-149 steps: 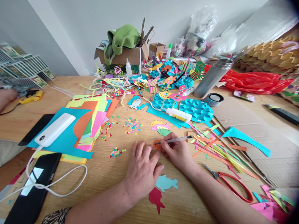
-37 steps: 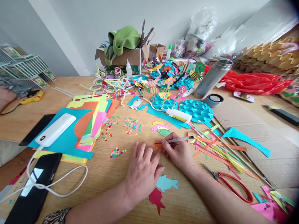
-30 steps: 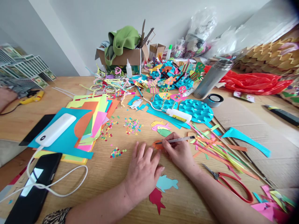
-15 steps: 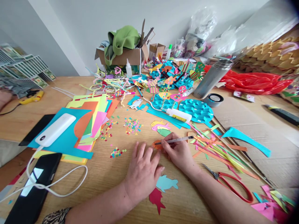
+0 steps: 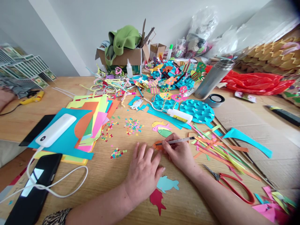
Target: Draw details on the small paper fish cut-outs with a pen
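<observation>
I have the small orange paper fish (image 5: 157, 145) lying flat near the centre of the frame on the pale brown wooden table (image 5: 105, 184), part of it hidden from me by the right hand (image 5: 179, 153). That hand's thumb and fingers are pinched around a slim translucent pen with a black end (image 5: 180, 140), its tip at the fish and its shaft slanting off to the right. The left hand (image 5: 144, 170) is spread palm down just below and left, fingers loosely parted, the index finger close to the fish; I cannot tell whether it touches the paper. Just above the hands I see three overlapping paper fish in yellow, pink and green (image 5: 161, 128); in the lower centre, a pale blue paper fish (image 5: 167, 184) lies just above a dark red paper fish (image 5: 157, 201). Left of centre are small heaps of multicoloured paper bits (image 5: 133, 126), then a stack of bright coloured paper sheets (image 5: 90, 125) bearing a white power bank (image 5: 56, 129). A black phone (image 5: 37, 190) fills the lower left. On the right I have red-handled scissors (image 5: 219, 177) and thin coloured paper strips (image 5: 233, 147); above them, a white glue bottle with a yellow label (image 5: 180, 116) lies on its side. A silver metal flask (image 5: 213, 79) leans at upper right.
</observation>
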The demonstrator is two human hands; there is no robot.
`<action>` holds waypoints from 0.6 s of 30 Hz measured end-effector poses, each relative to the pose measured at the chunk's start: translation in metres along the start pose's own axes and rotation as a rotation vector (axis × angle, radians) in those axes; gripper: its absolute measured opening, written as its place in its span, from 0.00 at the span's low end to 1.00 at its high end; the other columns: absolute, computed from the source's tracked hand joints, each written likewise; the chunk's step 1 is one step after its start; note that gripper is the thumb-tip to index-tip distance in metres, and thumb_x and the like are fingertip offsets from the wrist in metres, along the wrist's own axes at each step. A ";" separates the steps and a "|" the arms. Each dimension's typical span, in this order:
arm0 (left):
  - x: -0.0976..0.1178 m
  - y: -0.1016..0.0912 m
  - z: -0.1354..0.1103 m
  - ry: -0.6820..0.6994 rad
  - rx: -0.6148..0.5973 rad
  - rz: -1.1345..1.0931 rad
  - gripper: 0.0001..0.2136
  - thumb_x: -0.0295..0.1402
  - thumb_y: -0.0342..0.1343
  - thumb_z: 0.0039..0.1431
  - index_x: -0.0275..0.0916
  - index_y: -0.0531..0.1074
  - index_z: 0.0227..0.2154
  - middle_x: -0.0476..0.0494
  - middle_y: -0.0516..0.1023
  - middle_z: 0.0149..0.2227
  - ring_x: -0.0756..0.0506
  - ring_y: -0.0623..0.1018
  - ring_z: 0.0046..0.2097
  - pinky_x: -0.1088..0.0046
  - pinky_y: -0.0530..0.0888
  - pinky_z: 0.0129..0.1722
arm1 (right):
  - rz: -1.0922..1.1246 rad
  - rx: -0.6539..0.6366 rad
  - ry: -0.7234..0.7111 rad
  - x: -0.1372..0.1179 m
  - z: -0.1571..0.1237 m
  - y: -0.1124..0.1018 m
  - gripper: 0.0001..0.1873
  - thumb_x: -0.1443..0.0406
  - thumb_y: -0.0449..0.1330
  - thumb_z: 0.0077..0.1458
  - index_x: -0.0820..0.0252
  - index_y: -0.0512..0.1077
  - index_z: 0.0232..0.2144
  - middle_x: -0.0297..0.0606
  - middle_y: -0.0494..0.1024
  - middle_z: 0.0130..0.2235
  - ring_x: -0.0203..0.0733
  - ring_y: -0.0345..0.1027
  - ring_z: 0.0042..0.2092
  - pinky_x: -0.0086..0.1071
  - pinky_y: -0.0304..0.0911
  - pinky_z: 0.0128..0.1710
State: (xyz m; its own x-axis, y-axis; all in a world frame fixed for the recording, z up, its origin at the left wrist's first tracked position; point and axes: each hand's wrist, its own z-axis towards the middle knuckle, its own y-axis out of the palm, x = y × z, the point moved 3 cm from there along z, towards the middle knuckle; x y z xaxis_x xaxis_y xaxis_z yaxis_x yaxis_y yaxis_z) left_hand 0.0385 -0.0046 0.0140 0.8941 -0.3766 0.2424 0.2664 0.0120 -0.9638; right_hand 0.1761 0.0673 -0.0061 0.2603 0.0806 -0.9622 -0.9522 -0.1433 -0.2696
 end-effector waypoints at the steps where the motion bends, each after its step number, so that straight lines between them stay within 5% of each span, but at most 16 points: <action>1: 0.000 0.000 0.000 0.000 0.000 -0.001 0.20 0.41 0.54 0.64 0.42 0.66 0.57 0.41 0.68 0.51 0.35 0.62 0.59 0.46 0.53 0.64 | 0.002 -0.001 0.000 0.000 0.000 0.000 0.10 0.60 0.60 0.56 0.56 0.65 0.26 0.30 0.70 0.20 0.33 0.59 0.16 0.26 0.53 0.13; 18: 0.000 0.001 0.000 -0.003 -0.001 -0.005 0.21 0.41 0.54 0.64 0.43 0.65 0.57 0.41 0.68 0.51 0.35 0.62 0.58 0.45 0.54 0.64 | 0.018 -0.006 -0.001 0.002 0.000 0.000 0.10 0.59 0.60 0.56 0.56 0.65 0.26 0.30 0.71 0.20 0.33 0.60 0.16 0.26 0.53 0.14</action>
State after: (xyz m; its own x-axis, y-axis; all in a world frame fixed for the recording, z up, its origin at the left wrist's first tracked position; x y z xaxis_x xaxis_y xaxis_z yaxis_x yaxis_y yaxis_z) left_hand 0.0384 -0.0045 0.0134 0.8940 -0.3736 0.2472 0.2700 0.0092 -0.9628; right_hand 0.1762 0.0677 -0.0077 0.2427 0.0792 -0.9669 -0.9559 -0.1504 -0.2523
